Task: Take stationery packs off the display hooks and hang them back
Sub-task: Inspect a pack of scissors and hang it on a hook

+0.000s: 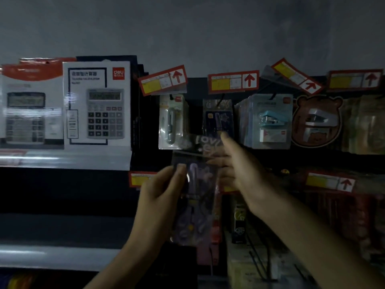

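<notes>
A clear pack with purple scissors point(194, 197) is off its hook, held upright in front of the dark display. My left hand point(160, 192) grips its left edge, thumb on the front. My right hand point(235, 163) holds the pack's upper right part, and its forefinger points up at a matching dark pack point(218, 117) that hangs on the hook above. The view is dim and blurred, so how the right fingers lie behind the pack is unclear.
More hanging packs flank the hook: a white clip pack point(171, 122), blue stapler packs point(270, 122) and a bear-shaped stapler pack point(317, 122). Red price tags point(233, 81) sit above the hooks. Calculator boxes point(98, 105) stand on the shelf at left.
</notes>
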A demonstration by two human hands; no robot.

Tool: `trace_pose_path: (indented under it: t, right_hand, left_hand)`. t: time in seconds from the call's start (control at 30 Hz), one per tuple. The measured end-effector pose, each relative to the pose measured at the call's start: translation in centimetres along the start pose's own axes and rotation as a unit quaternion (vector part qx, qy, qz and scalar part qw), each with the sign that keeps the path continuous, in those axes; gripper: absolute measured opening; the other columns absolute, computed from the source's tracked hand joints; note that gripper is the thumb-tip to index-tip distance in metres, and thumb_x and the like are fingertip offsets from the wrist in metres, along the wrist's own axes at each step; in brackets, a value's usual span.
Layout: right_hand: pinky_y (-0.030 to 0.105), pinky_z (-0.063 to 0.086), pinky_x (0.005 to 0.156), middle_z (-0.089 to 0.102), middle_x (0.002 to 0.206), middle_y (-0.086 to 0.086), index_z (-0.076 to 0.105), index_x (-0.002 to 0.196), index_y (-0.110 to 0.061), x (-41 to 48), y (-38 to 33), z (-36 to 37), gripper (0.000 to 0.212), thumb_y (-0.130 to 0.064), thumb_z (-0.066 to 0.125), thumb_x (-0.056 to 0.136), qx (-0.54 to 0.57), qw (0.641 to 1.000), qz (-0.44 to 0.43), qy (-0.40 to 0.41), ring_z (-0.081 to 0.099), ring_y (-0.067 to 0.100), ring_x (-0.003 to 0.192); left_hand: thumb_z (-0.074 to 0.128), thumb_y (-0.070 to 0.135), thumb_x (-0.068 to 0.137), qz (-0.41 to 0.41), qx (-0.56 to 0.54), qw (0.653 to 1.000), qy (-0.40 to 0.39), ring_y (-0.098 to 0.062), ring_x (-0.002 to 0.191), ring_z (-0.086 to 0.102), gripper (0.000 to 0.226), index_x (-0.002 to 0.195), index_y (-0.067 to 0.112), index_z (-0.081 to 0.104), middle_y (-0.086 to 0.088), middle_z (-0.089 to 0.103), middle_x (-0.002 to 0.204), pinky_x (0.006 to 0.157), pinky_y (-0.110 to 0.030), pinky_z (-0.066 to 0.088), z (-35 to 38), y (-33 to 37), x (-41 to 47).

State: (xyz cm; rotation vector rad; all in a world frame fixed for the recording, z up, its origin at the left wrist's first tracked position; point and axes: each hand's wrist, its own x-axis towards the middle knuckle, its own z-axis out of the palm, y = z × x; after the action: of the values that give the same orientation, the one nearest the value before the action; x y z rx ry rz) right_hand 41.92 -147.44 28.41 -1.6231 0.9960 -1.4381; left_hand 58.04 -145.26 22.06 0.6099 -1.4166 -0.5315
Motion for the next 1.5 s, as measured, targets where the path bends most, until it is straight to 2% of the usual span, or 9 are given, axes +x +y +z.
trace_pose_path:
  t: [0.1,0.2,0.3,0.4,0.6,0.73,0.97,1.17,1.5]
  right_hand:
    - [0.053,0.059,0.084,0.076,0.088,0.002,0.074,0.1,-0.027,0.6,0.3,-1.6,0.032,-0.043,0.047,0.106,-0.253,0.959,-0.119,0.036,0.073,0.025,0.081]
    - [0.047,0.058,0.088,0.074,0.107,-0.006,0.072,0.113,-0.034,2.1,0.5,-2.2,0.028,-0.044,0.046,0.106,-0.394,0.899,-0.184,0.046,0.07,0.016,0.097]
    - [0.046,0.032,0.121,0.041,0.161,-0.003,0.045,0.151,-0.038,4.1,0.6,-1.9,0.058,-0.065,0.03,0.103,-0.52,0.844,-0.126,-0.038,0.036,0.021,0.149]
    - [0.046,0.006,0.128,0.001,0.172,-0.005,0.013,0.163,-0.037,5.7,0.8,-1.0,0.084,-0.081,0.012,0.092,-0.57,0.811,-0.051,-0.12,-0.003,0.017,0.158]
    - [0.053,0.008,0.125,0.006,0.172,0.003,0.013,0.162,-0.041,9.4,2.0,-0.8,0.15,-0.102,-0.03,0.031,-0.637,0.756,-0.052,-0.138,-0.001,0.027,0.158]
    - [0.05,0.006,0.126,0.003,0.173,0.0,0.008,0.162,-0.042,10.0,2.3,-0.6,0.138,-0.102,-0.024,0.042,-0.629,0.766,-0.019,-0.132,0.0,0.024,0.158]
    - [0.053,0.004,0.125,-0.003,0.173,-0.003,0.01,0.16,-0.046,11.0,2.7,-0.3,0.138,-0.105,-0.019,0.038,-0.613,0.777,0.006,-0.144,-0.006,0.023,0.158]
    - [0.053,0.006,0.126,0.002,0.172,-0.005,0.02,0.161,-0.039,10.3,2.4,-0.3,0.091,-0.088,0.004,0.085,-0.582,0.802,-0.008,-0.133,-0.002,0.021,0.158]
    - [0.04,0.018,0.127,0.02,0.169,-0.004,0.032,0.158,-0.033,6.5,1.4,-1.4,0.061,-0.06,0.031,0.104,-0.532,0.833,-0.104,-0.11,0.016,0.017,0.156]
  left_hand:
    - [0.058,0.041,0.1,-0.036,-0.046,0.998,0.032,-0.063,0.089,0.057,0.046,0.099,-0.004,0.064,-0.038,0.061,0.095,0.074,-0.065,0.052,-1.6,0.1,0.3]
    - [0.055,0.035,0.102,-0.042,-0.075,0.995,0.048,-0.051,0.082,0.064,0.038,0.094,0.0,0.068,-0.034,0.066,0.094,0.077,-0.06,0.054,-2.5,0.4,0.3]
    - [0.055,0.038,0.099,-0.033,-0.098,0.993,0.054,-0.054,0.089,0.065,0.036,0.096,0.006,0.072,-0.029,0.07,0.097,0.081,-0.065,0.054,-2.7,0.6,0.3]
    - [0.064,0.047,0.096,-0.036,-0.114,0.991,0.061,-0.064,0.092,0.057,0.046,0.1,0.001,0.068,-0.037,0.064,0.101,0.079,-0.066,0.05,-2.8,0.7,0.5]
    - [0.06,0.032,0.098,-0.063,-0.115,0.989,0.068,-0.035,0.083,0.067,0.031,0.093,0.004,0.072,-0.032,0.068,0.098,0.076,-0.045,0.052,-3.2,-0.3,0.8]
    - [0.06,0.033,0.093,-0.081,-0.109,0.989,0.06,-0.037,0.089,0.071,0.027,0.076,0.026,0.08,-0.022,0.074,0.094,0.085,-0.05,0.052,-3.5,-0.7,1.0]
    - [0.07,0.062,0.076,-0.046,-0.075,0.993,0.077,-0.037,0.109,0.071,0.058,0.111,0.017,0.075,-0.012,0.077,0.109,0.102,-0.067,0.049,-4.0,-2.0,1.1]
    - [0.073,0.055,0.085,-0.056,-0.09,0.992,0.073,-0.035,0.11,0.071,0.047,0.112,0.017,0.075,-0.011,0.077,0.111,0.102,-0.066,0.05,-3.4,-2.3,1.0]
    - [0.069,0.053,0.092,-0.031,-0.086,0.995,0.05,-0.037,0.109,0.071,0.041,0.113,0.019,0.075,-0.013,0.076,0.111,0.1,-0.068,0.05,-1.9,-1.4,1.6]
